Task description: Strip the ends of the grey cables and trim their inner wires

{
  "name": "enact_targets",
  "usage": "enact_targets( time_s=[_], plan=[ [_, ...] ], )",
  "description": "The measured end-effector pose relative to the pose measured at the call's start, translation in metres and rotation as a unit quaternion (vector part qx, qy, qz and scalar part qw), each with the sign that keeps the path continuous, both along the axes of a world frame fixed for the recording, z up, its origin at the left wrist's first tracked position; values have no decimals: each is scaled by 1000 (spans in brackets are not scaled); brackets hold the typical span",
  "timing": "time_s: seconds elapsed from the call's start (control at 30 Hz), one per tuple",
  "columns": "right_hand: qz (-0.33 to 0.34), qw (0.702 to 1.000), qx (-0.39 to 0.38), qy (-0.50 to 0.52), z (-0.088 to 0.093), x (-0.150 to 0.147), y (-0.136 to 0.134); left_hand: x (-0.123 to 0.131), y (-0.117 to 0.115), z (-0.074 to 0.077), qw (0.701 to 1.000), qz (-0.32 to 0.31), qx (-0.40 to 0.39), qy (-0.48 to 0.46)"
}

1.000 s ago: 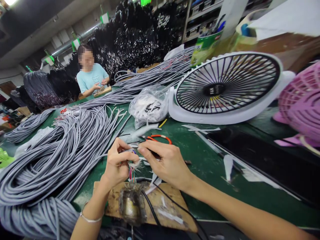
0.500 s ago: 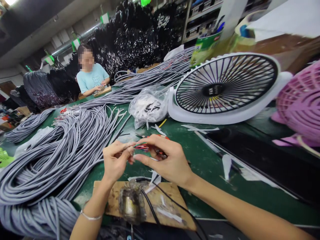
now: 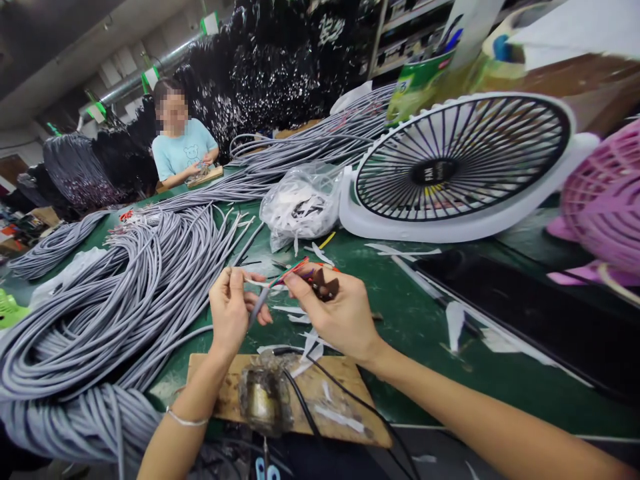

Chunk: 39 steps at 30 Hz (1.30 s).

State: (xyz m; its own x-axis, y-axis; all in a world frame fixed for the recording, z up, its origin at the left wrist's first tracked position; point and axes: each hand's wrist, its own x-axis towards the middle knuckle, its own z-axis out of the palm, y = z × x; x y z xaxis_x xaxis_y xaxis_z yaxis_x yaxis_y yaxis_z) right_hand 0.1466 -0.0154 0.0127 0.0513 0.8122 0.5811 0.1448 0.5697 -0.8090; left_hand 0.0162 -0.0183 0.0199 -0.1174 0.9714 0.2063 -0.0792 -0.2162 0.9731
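Observation:
Over the bench, my left hand is closed around a grey cable near its stripped end. Its thumb and forefinger pinch a pale strand pulled aside from the cable. Thin coloured wires, red, green and blue among them, fan out of the cable toward my right hand, whose thumb and forefinger pinch them. A dark brown piece with an orange-red part sits in the curl of the right fingers; its kind is mostly hidden. Below lies a wooden board carrying a grimy metal pot-like device.
Large coils of grey cable fill the left side. Beyond my hands is a plastic bag of white pieces. A white fan, a pink fan and a black panel stand right. Another person sits across.
My hands have moved slightly apart, exposing the cable's grey jacket and the spread wires. A pale strand now shows in the left pinch. The brown piece in the right hand is more visible.

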Motion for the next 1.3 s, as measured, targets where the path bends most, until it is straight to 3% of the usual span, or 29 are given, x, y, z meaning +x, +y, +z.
enact_targets(
  time_s=[0.13, 0.23, 0.53, 0.8, 0.9, 1.0, 1.1, 1.17, 1.23, 1.3],
  plan=[
    [26, 999, -27, 1, -4, 2, 5, -1, 3, -2, 996, -48, 63, 48],
    [50, 998, -23, -4, -4, 1, 3, 0, 3, -3, 992, -23, 86, 94],
    [29, 997, -76, -6, -7, -3, 6, 1, 5, -1, 998, -32, -32, -50],
    [87, 980, -169, 60, -6, -3, 12, -1, 6, 4, 988, -28, -82, -126],
    [92, 977, -178, 71, -7, -4, 12, -1, 4, 5, 987, -45, -87, -126],
    [76, 979, -177, 60, -7, -2, 15, -2, 3, 8, 979, -111, -107, -131],
    [53, 983, -171, -31, -2, 12, 22, -5, 4, 10, 966, -196, -130, -108],
    [29, 971, -159, -174, 1, 28, 29, -10, 6, 10, 965, -219, -123, -74],
    [14, 935, -145, -324, 4, 43, 36, -14, 9, 10, 967, -225, -104, -49],
    [67, 896, -132, -418, 6, 54, 42, -18, 12, 10, 969, -226, -88, -44]
  ],
)
